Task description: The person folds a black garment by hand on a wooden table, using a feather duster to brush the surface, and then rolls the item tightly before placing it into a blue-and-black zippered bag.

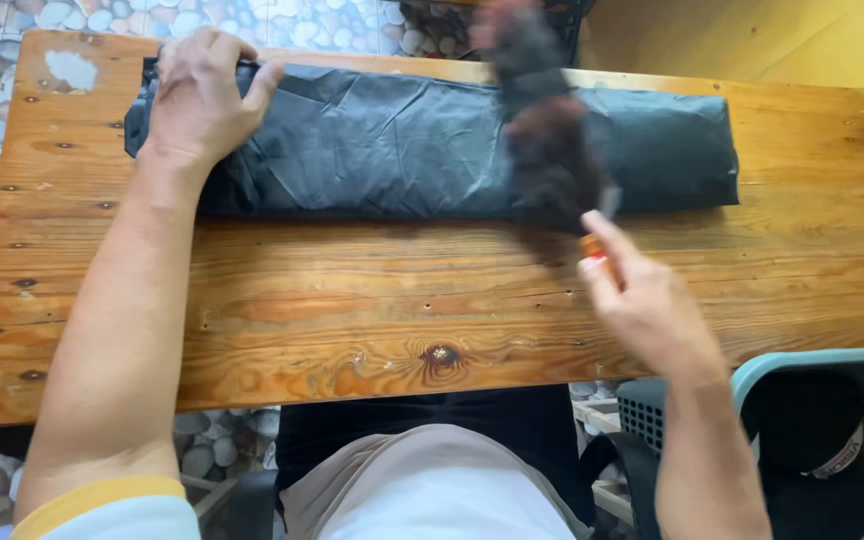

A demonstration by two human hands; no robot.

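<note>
**One hand pins a rolled dark sheet while the other lifts a blurred dark strip**

Nearest the camera, at the lower right beside the person's lap, a teal plastic basket (832,365) stands below the bench edge; a dark bundle with a pale band lies in it, too shadowed to identify further.

Above it, the right hand (642,300) is raised over the wooden bench (352,320), fingers pinched closed on something small and orange and on the lower end of a dark strip (542,130), which rises across the roll, blurred by motion.

Farther back, a long dark rolled sheet (402,145) lies lengthwise along the far side of the bench. The left hand (202,95) presses flat on its left end, fingers curled over the far edge, apparently holding the roll steady so it cannot unwind.

Beyond the bench is a pebble-patterned floor (252,20).
</note>
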